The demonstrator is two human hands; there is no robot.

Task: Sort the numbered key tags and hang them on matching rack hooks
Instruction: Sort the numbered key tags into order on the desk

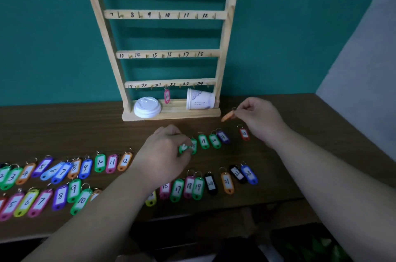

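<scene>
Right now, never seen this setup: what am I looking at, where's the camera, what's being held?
No machine here: one camera sits on a person's head, looking forward and down at two bare hands. A wooden rack stands at the back of the table, its rails numbered beside small hooks. One pink tag hangs from the bottom rail by the 21 label. A white lid and a paper cup on its side lie on the rack's base. Two rows of coloured, numbered key tags lie on the table. The right hand pinches an orange tag by its ring, above the table. The left hand grips a green tag in the far row.
</scene>
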